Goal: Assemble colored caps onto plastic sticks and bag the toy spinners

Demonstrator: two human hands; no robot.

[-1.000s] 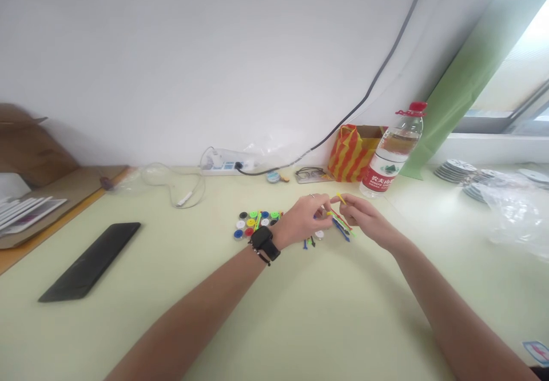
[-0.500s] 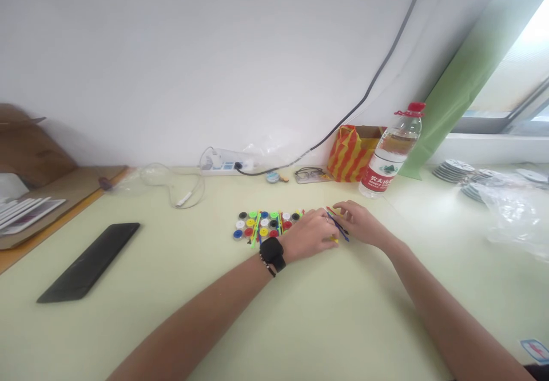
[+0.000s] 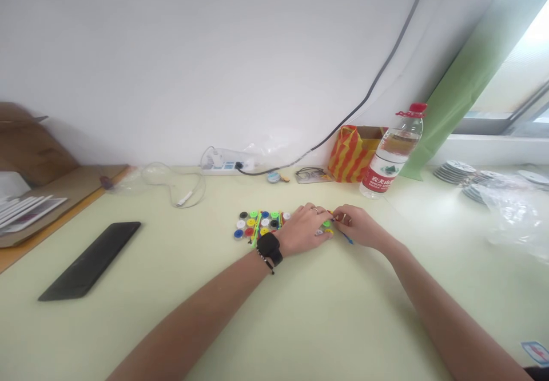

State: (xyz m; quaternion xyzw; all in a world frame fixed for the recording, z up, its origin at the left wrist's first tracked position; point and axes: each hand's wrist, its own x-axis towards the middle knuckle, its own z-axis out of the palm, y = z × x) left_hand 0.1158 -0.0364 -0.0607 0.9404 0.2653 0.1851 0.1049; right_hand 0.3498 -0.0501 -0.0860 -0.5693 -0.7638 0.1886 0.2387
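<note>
Small round coloured pieces stand in rows on the table, with thin yellow and green plastic sticks between some rows. My left hand lies over the right part of the rows, its fingers stretched out and hiding several pieces. A green piece and a yellow piece show past its fingertips. Just to the right, my right hand has its fingers closed around thin sticks. The tip of a blue stick pokes out below them; a bit of red shows above.
A water bottle and a striped bag stand behind the hands. Glasses, a power strip and a white cable lie along the wall. A black flat case is at left, stacked discs at right.
My left hand has shifted slightly left and flattened, uncovering green and yellow pieces at its fingertips. The dark blue sticks between the hands are now mostly hidden by my right hand's fingers.
</note>
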